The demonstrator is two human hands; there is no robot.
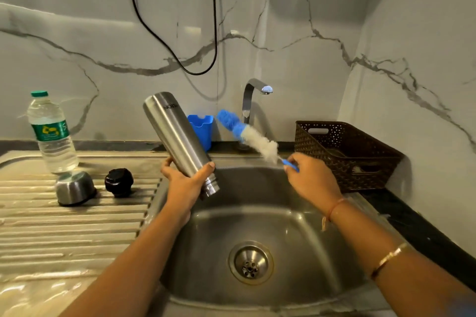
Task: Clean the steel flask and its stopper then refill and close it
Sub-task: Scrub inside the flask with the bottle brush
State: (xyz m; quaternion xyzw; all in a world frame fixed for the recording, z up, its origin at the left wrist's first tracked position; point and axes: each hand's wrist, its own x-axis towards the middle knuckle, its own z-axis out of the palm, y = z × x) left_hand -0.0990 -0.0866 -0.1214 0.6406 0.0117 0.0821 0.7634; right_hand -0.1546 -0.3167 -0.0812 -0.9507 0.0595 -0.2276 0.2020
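Over sink (322, 252), left hand (185, 177) grips steel flask (177, 136) near its downward mouth; smooth steel could slip, drop. Stopper (119, 182) loose on drainboard (77, 226), could roll. Right hand (311, 180) pinches bottle brush (247, 134) by handle end, clear of flask; may wobble, miss mouth.

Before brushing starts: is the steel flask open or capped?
Open. The steel flask shows bare neck threads; its steel cap and black stopper sit on the drainboard.

Open sink basin (257, 188); tap (251, 96) perhaps near
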